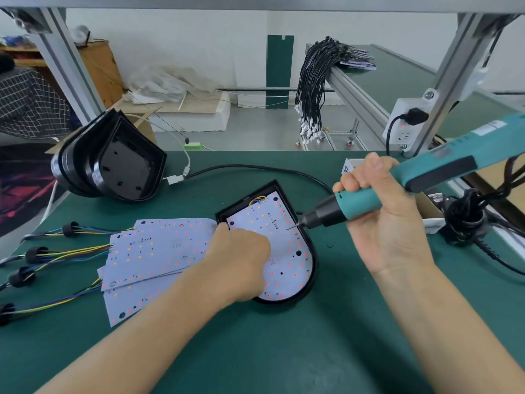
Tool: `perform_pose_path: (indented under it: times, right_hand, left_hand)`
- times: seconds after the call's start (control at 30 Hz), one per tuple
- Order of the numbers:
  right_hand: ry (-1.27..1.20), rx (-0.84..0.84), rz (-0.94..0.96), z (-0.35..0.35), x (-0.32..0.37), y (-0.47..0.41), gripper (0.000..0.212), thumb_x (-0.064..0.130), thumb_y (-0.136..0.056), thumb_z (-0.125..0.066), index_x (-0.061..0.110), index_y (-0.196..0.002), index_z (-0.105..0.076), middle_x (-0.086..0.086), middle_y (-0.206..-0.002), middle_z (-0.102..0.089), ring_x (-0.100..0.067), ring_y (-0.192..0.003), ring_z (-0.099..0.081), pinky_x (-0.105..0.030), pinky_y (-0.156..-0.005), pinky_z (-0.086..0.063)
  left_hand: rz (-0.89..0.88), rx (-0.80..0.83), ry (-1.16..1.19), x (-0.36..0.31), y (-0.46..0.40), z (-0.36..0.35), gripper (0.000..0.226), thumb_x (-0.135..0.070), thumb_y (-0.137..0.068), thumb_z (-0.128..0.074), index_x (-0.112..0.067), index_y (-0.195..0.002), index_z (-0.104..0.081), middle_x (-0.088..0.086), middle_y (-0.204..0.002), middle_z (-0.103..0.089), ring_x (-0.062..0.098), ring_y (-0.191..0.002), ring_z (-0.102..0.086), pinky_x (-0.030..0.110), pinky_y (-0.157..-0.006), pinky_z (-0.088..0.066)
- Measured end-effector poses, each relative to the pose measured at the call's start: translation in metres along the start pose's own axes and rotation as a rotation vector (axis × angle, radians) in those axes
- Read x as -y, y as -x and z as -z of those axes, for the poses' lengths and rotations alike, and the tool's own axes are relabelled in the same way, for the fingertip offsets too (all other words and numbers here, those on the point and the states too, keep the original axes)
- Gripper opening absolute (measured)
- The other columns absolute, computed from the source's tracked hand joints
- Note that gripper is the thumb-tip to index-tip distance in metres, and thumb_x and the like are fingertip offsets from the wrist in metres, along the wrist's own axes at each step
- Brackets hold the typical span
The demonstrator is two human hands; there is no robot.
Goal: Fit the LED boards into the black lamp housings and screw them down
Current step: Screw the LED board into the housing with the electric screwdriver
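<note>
R hand (380, 211) fingers (358, 177) wrapped tight round teal electric screwdriver (377, 194), bit tip just above LED board (284, 245). L hand (241, 257) knuckles-up on same board, fingers curled down at its left edge; whether pinching anything, cannot tell. Board seated inside black lamp housing (308, 288) on green worktop (255, 351). Loose LED boards (159, 251) fanned just left, coloured wires (65, 254) trailing left. Stack of empty housings (113, 163) far left, tipped on side.
</note>
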State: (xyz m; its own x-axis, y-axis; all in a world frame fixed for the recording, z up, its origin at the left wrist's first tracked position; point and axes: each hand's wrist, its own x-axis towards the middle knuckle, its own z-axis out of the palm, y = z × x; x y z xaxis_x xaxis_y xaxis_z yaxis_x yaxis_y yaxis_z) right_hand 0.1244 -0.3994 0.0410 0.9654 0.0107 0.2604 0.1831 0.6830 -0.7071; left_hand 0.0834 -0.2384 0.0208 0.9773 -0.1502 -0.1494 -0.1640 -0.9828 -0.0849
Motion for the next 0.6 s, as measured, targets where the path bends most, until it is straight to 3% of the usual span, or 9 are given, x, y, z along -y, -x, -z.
perform_pose_path:
  times: [0.1,0.2,0.27,0.33,0.47,0.6]
  right_hand:
    - [-0.029,0.006,0.007,0.000,0.004,0.002,0.029,0.020,-0.076,-0.069,0.020,-0.068,-0.042,0.007,-0.060,-0.043,-0.011,-0.056,-0.046,-0.024,-0.067,-0.048]
    - [-0.036,0.006,0.022,-0.003,0.005,0.003,0.026,0.019,-0.080,-0.065,0.021,-0.066,-0.044,0.008,-0.060,-0.043,-0.010,-0.057,-0.047,-0.023,-0.067,-0.048]
    - [-0.053,0.004,0.032,-0.006,0.006,0.003,0.029,0.014,-0.088,-0.058,0.023,-0.064,-0.045,0.009,-0.060,-0.043,-0.009,-0.057,-0.046,-0.023,-0.067,-0.047]
    - [-0.079,0.017,0.036,-0.010,0.006,0.004,0.033,0.012,-0.091,-0.054,0.025,-0.062,-0.047,0.010,-0.060,-0.042,-0.008,-0.057,-0.046,-0.022,-0.067,-0.047]
    - [-0.091,0.053,0.048,-0.021,0.006,0.004,0.030,0.024,-0.076,-0.073,0.023,-0.065,-0.045,0.009,-0.061,-0.042,-0.009,-0.057,-0.046,-0.022,-0.067,-0.047]
    - [-0.092,0.061,0.064,-0.025,0.006,0.002,0.027,0.024,-0.073,-0.074,0.023,-0.065,-0.048,0.009,-0.061,-0.045,-0.009,-0.056,-0.047,-0.024,-0.067,-0.047]
  left_hand:
    - [0.049,-0.102,0.382,0.012,0.005,-0.001,0.016,-0.015,-0.081,-0.059,-0.023,-0.068,-0.054,-0.008,-0.078,-0.057,0.013,-0.076,-0.056,0.023,-0.064,-0.042]
    - [0.113,-0.152,1.077,0.023,0.004,0.003,0.022,-0.006,-0.080,-0.065,-0.017,-0.061,-0.062,-0.013,-0.060,-0.058,0.003,-0.053,-0.047,0.010,-0.050,-0.035]
    - [0.178,-0.081,1.672,0.024,0.001,0.005,0.026,0.002,-0.080,-0.064,-0.012,-0.057,-0.064,-0.002,-0.059,-0.063,0.007,-0.047,-0.047,0.013,-0.045,-0.039]
    - [0.236,0.032,2.052,0.020,-0.002,0.005,0.029,0.003,-0.078,-0.062,-0.014,-0.054,-0.066,0.004,-0.063,-0.065,0.007,-0.045,-0.050,0.014,-0.044,-0.045]
    - [0.280,0.115,2.436,0.013,-0.006,0.003,0.015,-0.002,-0.066,-0.064,-0.011,-0.057,-0.072,0.004,-0.065,-0.066,0.008,-0.047,-0.057,0.015,-0.046,-0.051]
    - [0.291,0.139,2.536,0.010,-0.005,0.000,0.015,0.000,-0.064,-0.064,-0.010,-0.059,-0.074,0.006,-0.066,-0.068,0.011,-0.048,-0.061,0.018,-0.046,-0.053]
